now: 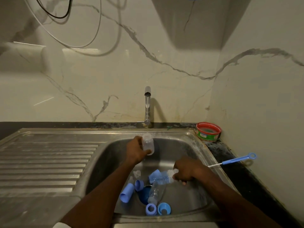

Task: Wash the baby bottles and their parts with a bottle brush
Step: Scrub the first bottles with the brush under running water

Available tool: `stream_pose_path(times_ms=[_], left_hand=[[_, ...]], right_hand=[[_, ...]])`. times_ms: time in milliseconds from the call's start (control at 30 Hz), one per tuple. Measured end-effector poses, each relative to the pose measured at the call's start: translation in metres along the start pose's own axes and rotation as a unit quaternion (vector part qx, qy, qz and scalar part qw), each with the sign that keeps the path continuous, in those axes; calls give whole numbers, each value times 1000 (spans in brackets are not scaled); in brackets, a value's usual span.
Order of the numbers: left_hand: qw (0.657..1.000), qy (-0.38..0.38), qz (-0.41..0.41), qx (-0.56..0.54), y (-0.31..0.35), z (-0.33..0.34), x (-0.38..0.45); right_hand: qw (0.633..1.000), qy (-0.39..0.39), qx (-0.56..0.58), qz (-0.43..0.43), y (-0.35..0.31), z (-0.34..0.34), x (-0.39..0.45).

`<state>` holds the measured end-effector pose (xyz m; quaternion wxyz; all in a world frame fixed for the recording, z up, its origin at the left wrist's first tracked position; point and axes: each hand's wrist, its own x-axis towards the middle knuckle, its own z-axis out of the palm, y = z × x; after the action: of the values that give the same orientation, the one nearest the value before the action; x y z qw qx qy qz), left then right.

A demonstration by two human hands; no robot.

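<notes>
Head view: at the sink (194, 145), the left hand (135, 149) holds a clear bottle (148, 143) upright just under the running tap (147, 106), fingers curled round it. The right hand (185, 171), fingers clamped on a bottle brush (164, 177), hovers above the blue caps (126, 192), rings (150, 209) and a second bottle (155, 193) lying around the drain. A wet bottle could slip and drop; a thin blue brush (236, 160) on the worktop right of the sink, tip over the rim, could roll in.
</notes>
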<state>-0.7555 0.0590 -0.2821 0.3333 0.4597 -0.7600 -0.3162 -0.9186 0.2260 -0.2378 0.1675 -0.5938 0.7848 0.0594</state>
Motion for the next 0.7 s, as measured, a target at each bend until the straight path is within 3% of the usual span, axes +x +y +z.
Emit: stream_pose_path(times_ms=[233,333,467,600,700], left_hand=[[998,43,27,-20,2,0,1],[1000,11,21,-4,0,1,0],[998,48,33,-19,0,0,2],[1000,14,22,6,-1,2,0],[998,49,35,-23,1,0,3]], right_hand=[[1000,-2,9,0,0,2,1],[1000,-4,9,-1,-1,2,0],[1000,-6,13,-4,-3,2,1],[1000,-9,19,-2,-3,2,0],[1000,-13,14,-8,-4,1,-1]])
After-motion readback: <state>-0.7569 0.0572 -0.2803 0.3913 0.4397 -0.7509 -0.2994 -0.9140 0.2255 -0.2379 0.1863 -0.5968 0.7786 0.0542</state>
